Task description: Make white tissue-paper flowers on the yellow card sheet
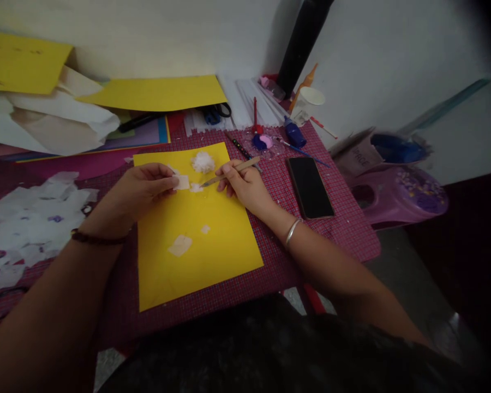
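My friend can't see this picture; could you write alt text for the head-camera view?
A person's left fingers hold a pale scrap, the right fingers a slim tool, over a yellow sheet bearing a white fluffy pile. To the right, a phone lies on a checked tablecloth.

1 pale paper square (pixel 183 182), slanted tan stick (pixel 245 165), grey tip (pixel 205 184) at white scrap (pixel 196 188), yellow sheet (pixel 225 240) beneath
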The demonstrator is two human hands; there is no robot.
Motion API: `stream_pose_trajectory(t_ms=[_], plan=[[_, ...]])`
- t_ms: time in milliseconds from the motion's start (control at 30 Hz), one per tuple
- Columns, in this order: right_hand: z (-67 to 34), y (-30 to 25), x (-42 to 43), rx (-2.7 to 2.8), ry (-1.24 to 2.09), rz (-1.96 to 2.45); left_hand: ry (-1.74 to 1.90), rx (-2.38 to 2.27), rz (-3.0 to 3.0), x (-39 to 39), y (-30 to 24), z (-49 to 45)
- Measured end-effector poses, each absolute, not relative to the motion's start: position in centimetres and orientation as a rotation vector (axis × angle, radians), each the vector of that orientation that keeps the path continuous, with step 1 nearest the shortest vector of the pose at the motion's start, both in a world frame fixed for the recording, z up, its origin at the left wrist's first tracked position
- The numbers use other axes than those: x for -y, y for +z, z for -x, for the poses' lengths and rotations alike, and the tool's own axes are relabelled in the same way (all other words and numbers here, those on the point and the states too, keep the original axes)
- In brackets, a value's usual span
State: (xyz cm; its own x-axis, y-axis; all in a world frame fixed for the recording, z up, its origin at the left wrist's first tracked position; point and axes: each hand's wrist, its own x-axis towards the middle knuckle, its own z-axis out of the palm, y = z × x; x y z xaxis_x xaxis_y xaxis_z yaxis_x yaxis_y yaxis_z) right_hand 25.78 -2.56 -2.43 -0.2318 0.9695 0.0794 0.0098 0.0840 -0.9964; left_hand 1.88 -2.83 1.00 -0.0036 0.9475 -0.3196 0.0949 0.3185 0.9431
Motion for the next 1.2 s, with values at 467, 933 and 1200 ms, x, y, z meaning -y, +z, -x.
stream_pose_trajectory(t_ms=[467,933,1200], plan=[[-25.9,-2.3,2.1,1.366,1.293,1.058,0.693,-1.552,-1.385,4.5,2.6,-6.0],[-26.5,-1.3,3.2,1.383,1.144,1.028,0.63,-1.708,-1.615,3.5,1.2,-6.3],[-26.2,-2.3,2.5,1.5,1.145,1.012,0.739,-1.676,-1.582,3.7,1.4,-6.5]])
